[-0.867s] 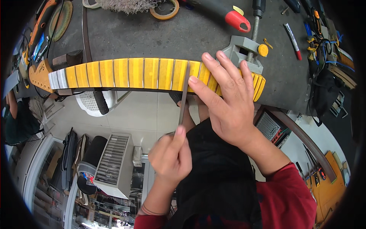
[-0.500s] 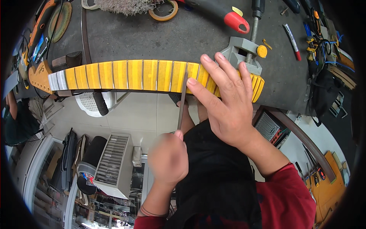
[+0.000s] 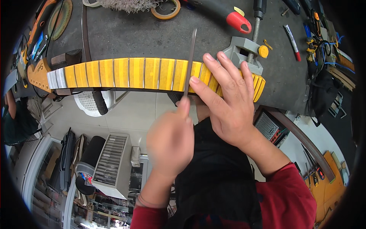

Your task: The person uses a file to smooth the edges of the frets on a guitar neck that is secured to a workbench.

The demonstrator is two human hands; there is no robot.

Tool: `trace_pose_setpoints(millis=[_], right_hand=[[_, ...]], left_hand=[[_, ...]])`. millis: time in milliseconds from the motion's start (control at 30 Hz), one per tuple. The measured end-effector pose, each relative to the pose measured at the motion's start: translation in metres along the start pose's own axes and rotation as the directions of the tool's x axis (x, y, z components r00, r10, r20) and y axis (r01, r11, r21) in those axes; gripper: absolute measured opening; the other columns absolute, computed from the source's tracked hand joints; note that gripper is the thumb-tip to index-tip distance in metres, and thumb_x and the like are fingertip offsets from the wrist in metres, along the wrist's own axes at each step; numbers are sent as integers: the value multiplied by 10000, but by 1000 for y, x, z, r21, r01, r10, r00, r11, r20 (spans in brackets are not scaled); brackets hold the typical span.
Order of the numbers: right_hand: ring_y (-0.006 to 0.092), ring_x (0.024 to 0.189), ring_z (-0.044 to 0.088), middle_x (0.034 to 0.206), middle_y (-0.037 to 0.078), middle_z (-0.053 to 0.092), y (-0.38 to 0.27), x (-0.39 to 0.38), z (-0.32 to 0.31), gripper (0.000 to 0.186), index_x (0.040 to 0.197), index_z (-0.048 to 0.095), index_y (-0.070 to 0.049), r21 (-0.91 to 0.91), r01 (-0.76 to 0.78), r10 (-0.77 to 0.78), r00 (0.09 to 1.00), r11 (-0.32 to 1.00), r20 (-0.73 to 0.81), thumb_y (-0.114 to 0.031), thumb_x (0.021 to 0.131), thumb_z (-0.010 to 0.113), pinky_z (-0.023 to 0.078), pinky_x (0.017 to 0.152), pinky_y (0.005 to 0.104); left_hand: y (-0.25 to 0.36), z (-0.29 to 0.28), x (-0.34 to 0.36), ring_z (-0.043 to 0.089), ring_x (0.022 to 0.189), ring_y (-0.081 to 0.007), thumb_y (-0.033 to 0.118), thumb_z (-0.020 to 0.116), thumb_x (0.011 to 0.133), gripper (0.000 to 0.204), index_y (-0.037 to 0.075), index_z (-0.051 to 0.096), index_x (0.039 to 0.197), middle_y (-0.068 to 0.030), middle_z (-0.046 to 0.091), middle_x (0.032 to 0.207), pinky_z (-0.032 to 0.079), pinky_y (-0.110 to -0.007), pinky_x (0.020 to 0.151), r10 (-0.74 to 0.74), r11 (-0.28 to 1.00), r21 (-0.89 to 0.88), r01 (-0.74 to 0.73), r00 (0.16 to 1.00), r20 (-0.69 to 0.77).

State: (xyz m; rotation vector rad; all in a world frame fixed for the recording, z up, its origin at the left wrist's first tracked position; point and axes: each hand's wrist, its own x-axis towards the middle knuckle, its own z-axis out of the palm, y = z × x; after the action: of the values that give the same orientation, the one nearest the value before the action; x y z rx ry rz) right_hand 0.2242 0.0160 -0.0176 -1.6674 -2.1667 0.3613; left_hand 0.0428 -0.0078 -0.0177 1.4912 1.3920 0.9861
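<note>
A guitar neck [image 3: 122,74] lies across the near edge of the bench, its fingerboard covered in yellow masking tape between the metal frets. My left hand [image 3: 171,141], blurred by motion, is closed around the lower end of a thin metal file [image 3: 191,53]. The file crosses a fret toward the body end, and its tip reaches past the neck's far side. My right hand [image 3: 232,103] rests with spread fingers on the taped fingerboard. Its thumb is beside the file, seemingly touching it; the other fingers lie toward the clamp.
A grey screw clamp [image 3: 246,51] stands at the neck's right end. A wooden block [image 3: 66,59] sits by the headstock. Farther back are a tape roll [image 3: 166,11], a red-ended black tool [image 3: 239,23] and a marker [image 3: 292,42]. A white stool [image 3: 89,103] is below.
My left hand has pushed the file away from me, up and slightly right, so its tip now extends beyond the neck. My right hand stays nearly in place.
</note>
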Motion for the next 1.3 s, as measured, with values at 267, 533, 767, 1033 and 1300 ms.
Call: trace_pose_setpoints(millis=[267, 533, 767, 1033, 1300], right_hand=[[404, 1490, 553, 1605, 158, 588, 2, 0, -3, 525, 1419, 733, -225, 18, -2, 1, 999, 1000, 36, -77, 915, 726, 284, 1276, 605], [367, 1485, 559, 1607, 115, 597, 5, -2, -1, 496, 1396, 734, -256, 14, 9, -9, 1000, 1000, 0, -125, 921, 680, 316, 1244, 612], [449, 1517, 522, 1634, 194, 568, 2, -1, -6, 414, 1320, 807, -263, 36, 25, -26, 999, 999, 33, -121, 939, 728, 298, 1263, 626], [451, 1507, 530, 1631, 195, 570, 3, -2, -5, 425, 1327, 803, -265, 31, 23, -23, 1000, 999, 17, -104, 941, 731, 307, 1258, 624], [449, 1500, 537, 1630, 193, 571, 1, 1, -6, 430, 1328, 802, -270, 42, 20, -21, 1000, 999, 15, -105, 937, 731, 309, 1259, 620]], left_hand=[[0, -22, -45, 620, 669, -142, -132, 673, 954, 368, -66, 736, 1310, -109, 702, 862, 487, -275, 608, -11, 999, 32, 9, 998, 61], [-5, -3, -7, 608, 676, -120, -152, 652, 968, 374, -73, 728, 1325, -105, 698, 831, 475, -269, 597, 72, 995, 66, -75, 997, 35], [-4, -10, -31, 547, 547, -245, -147, 732, 868, 464, -15, 755, 1312, -85, 553, 681, 460, -327, 525, 135, 939, 317, -135, 991, 21], [-11, -23, -67, 575, 573, -182, -167, 670, 909, 365, -78, 742, 1255, -132, 639, 736, 458, -279, 551, 95, 973, 205, -104, 994, 55], [-8, 1, 3, 512, 528, -171, -188, 694, 873, 428, -53, 759, 1274, -93, 593, 683, 417, -313, 503, 62, 997, -43, -65, 997, -51]])
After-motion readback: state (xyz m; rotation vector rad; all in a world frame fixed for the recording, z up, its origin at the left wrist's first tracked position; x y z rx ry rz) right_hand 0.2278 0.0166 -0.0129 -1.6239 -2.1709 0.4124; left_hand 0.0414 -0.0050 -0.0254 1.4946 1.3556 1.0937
